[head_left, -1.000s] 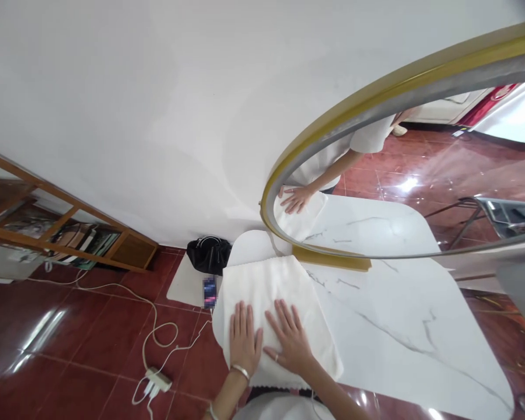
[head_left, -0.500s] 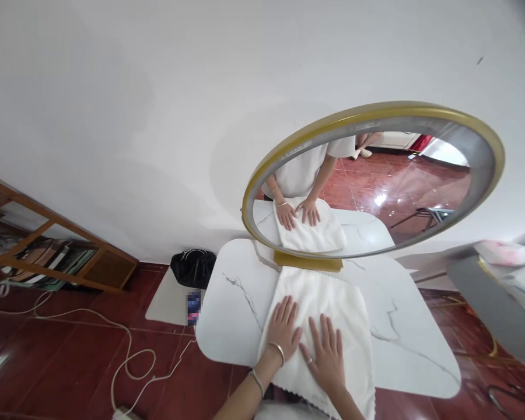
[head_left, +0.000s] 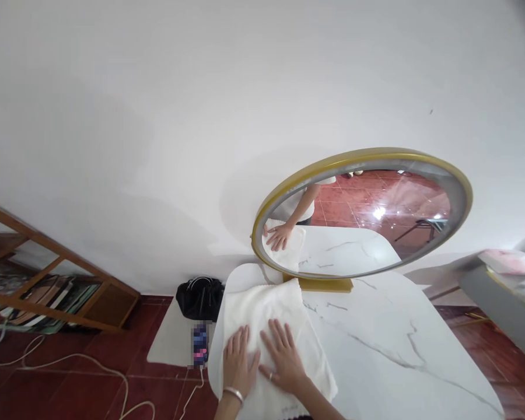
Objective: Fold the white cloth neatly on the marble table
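Note:
A white cloth (head_left: 262, 303) lies spread over the left part of a white marble-patterned table (head_left: 376, 326). My left hand (head_left: 240, 361), with a silver bangle at the wrist, rests flat on the cloth near its left edge. Beside it my right hand (head_left: 283, 357), with a ring on one finger, presses flat on the cloth with its fingers spread. Neither hand grips anything. A gold-framed oval mirror (head_left: 376, 204) stands behind the cloth on a gold base (head_left: 324, 284) and reflects an arm, a hand and part of the cloth.
A black bag (head_left: 200, 297) sits left of the table on a pale surface (head_left: 168, 338). Farther left are a wooden shelf (head_left: 114, 300) and a white cable (head_left: 91, 359) on the red floor. Grey furniture (head_left: 503, 309) stands at the right.
Both hands and the cloth have slid left across the table, and the cloth now covers its left part. The view has also shifted, with the mirror appearing lower.

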`<state>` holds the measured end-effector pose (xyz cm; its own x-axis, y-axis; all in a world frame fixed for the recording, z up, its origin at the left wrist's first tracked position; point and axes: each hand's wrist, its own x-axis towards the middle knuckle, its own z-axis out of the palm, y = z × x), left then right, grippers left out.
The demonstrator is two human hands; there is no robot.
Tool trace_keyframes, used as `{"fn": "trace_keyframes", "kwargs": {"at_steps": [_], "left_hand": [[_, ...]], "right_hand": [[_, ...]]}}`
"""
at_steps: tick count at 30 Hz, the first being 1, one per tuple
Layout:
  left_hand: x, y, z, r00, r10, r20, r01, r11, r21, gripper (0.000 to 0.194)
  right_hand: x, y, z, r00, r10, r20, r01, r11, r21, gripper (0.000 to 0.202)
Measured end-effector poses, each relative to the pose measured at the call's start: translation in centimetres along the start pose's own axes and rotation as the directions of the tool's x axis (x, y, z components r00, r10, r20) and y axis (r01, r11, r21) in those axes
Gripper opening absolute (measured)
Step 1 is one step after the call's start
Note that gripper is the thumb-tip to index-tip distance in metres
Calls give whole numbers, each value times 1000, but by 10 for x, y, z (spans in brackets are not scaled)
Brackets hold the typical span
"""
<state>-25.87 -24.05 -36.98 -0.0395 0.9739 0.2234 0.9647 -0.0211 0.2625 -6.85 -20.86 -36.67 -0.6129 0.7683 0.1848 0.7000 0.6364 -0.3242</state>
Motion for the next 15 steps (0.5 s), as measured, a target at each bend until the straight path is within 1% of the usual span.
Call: {"fn": "trace_keyframes", "kwargs": {"at_steps": [1, 2, 3, 4, 5, 7, 8, 9, 10, 11, 12, 13, 15], "left_hand": [[4, -4, -3, 999, -42, 35, 43, 999, -26, 51], [11, -6, -6, 992, -110, 55, 112, 993, -36, 48], [19, -7, -8, 978, -199, 59, 202, 979, -32, 46], [29, -7, -10, 952, -302, 50, 303, 953, -24, 46], [40, -5, -11, 911, -410, 29, 411, 912, -16, 48], [62, 2, -13, 785, -619, 6, 619, 785, -31, 54], [71, 5, -14, 719, -695, 17, 695, 717, -50, 57], [80, 9, -16, 661, -749, 37, 750, 658, -68, 59], [88, 12, -18, 614, -787, 59, 788, 610, -83, 59], [94, 14, -21, 586, -806, 84, 809, 579, -96, 57], [99, 16, -24, 583, -805, 114, 812, 572, -114, 54], [104, 16, -28, 599, -788, 145, 801, 583, -139, 48], [109, 17, -35, 650, -728, 219, 759, 615, -214, 32]], "right_hand": [[-1, 2, -2, 1000, -15, 27, 14, 1000, 26, 78], [-4, 6, -4, 998, -31, 48, 29, 998, 48, 78], [-8, 10, -5, 997, -48, 62, 44, 997, 67, 78], [-12, 16, -7, 996, -62, 65, 57, 995, 81, 78], [-17, 22, -8, 996, -74, 58, 69, 994, 90, 78], [-26, 33, -6, 994, -104, 22, 101, 991, 88, 80], [-29, 38, -4, 992, -122, -6, 122, 990, 73, 82], [-32, 43, 0, 989, -143, -44, 145, 988, 46, 84], [-34, 48, 4, 982, -165, -91, 166, 986, 7, 83], [-34, 53, 8, 972, -187, -141, 183, 982, -40, 78], [-34, 58, 13, 960, -208, -186, 195, 977, -86, 70], [-34, 62, 17, 950, -224, -218, 200, 972, -125, 60], [-31, 69, 22, 949, -228, -220, 195, 967, -162, 44]]}}
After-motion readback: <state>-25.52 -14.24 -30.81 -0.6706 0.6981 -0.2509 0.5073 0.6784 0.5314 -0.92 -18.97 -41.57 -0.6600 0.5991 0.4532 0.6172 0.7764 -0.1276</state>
